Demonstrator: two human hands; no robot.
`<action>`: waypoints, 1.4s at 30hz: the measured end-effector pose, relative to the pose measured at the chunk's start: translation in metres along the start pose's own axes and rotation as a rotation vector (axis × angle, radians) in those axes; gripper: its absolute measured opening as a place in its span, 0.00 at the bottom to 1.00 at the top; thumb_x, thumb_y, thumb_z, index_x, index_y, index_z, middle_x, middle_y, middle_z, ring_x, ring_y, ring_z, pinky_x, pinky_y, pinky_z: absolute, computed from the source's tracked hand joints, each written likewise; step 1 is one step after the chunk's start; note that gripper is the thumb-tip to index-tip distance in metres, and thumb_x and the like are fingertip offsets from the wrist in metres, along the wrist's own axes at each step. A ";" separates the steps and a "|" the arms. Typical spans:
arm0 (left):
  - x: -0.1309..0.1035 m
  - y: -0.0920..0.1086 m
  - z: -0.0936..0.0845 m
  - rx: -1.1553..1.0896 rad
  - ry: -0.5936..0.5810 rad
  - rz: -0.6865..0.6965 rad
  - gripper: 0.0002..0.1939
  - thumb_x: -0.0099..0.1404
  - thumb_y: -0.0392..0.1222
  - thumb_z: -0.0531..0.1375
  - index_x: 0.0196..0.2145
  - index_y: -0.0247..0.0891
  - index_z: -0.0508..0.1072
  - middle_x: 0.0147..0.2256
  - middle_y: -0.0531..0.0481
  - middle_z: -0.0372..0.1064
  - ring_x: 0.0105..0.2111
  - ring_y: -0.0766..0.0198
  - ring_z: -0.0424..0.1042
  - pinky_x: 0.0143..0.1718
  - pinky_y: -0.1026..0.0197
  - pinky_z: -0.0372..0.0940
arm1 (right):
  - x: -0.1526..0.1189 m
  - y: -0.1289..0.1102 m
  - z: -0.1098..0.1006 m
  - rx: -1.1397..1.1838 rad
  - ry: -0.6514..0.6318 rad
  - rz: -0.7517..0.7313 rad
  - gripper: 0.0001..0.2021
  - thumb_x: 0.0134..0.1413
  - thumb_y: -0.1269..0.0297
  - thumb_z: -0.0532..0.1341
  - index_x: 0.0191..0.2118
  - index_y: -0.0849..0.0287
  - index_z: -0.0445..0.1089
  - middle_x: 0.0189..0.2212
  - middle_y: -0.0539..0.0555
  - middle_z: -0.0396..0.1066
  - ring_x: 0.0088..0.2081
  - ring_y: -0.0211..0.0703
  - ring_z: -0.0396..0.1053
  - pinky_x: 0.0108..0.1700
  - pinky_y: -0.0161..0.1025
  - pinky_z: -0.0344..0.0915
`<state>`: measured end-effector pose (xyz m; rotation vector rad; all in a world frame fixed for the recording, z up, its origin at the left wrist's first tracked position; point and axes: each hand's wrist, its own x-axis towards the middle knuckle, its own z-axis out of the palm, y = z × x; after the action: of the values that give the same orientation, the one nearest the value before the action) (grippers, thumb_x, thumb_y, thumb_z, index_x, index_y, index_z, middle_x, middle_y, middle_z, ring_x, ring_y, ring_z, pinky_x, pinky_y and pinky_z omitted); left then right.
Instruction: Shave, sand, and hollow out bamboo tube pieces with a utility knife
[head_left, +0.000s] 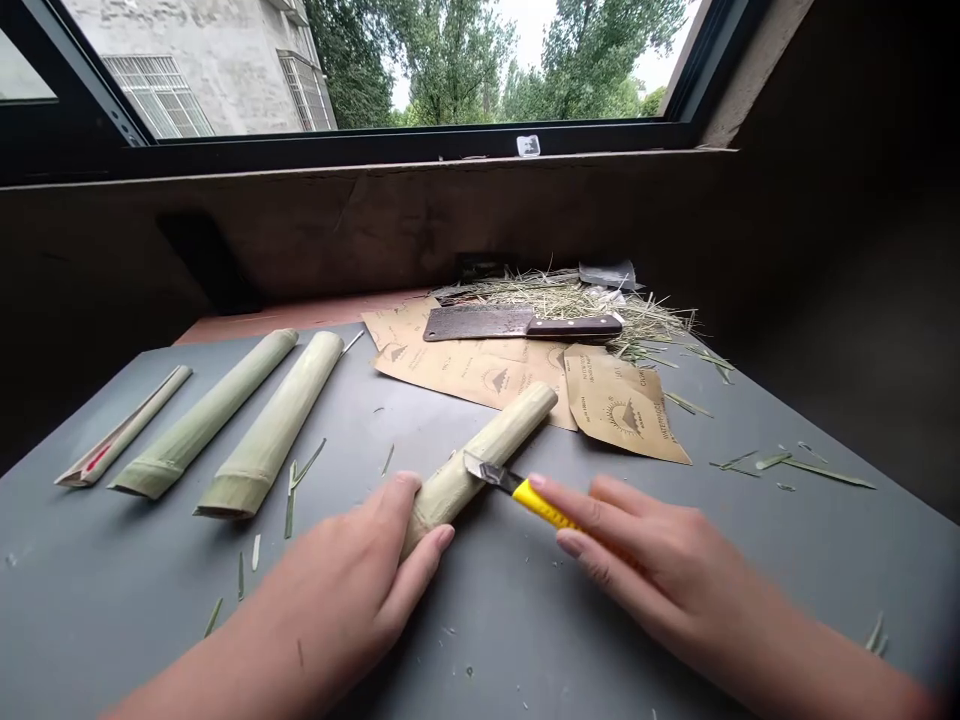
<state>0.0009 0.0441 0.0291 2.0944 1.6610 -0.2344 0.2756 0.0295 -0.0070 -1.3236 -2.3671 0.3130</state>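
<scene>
A pale, peeled bamboo piece lies slanted across the middle of the grey table. My left hand is closed around its near end, thumb on the right side. In my right hand is a yellow utility knife, gripped between thumb and fingers. Its blade rests against the upper side of the bamboo, just beyond my left fingers. The near end of the bamboo is hidden by my left hand, and most of the knife's handle by my right.
Two wider bamboo pieces and a narrow split one lie at left. Behind, a cleaver rests on brown sandpaper sheets, beside a heap of shavings. Loose slivers dot the grey table. A window is beyond.
</scene>
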 end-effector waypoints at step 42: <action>-0.005 0.004 0.010 0.042 0.009 -0.009 0.16 0.74 0.53 0.40 0.41 0.43 0.61 0.34 0.47 0.72 0.34 0.49 0.76 0.32 0.54 0.61 | 0.012 -0.006 -0.026 0.880 -0.167 0.621 0.24 0.64 0.40 0.52 0.40 0.56 0.74 0.26 0.52 0.74 0.24 0.42 0.73 0.24 0.35 0.70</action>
<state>0.0053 0.0341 0.0231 2.1223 1.6844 -0.2650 0.2767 0.0367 0.0211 -1.5126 -1.4934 1.4776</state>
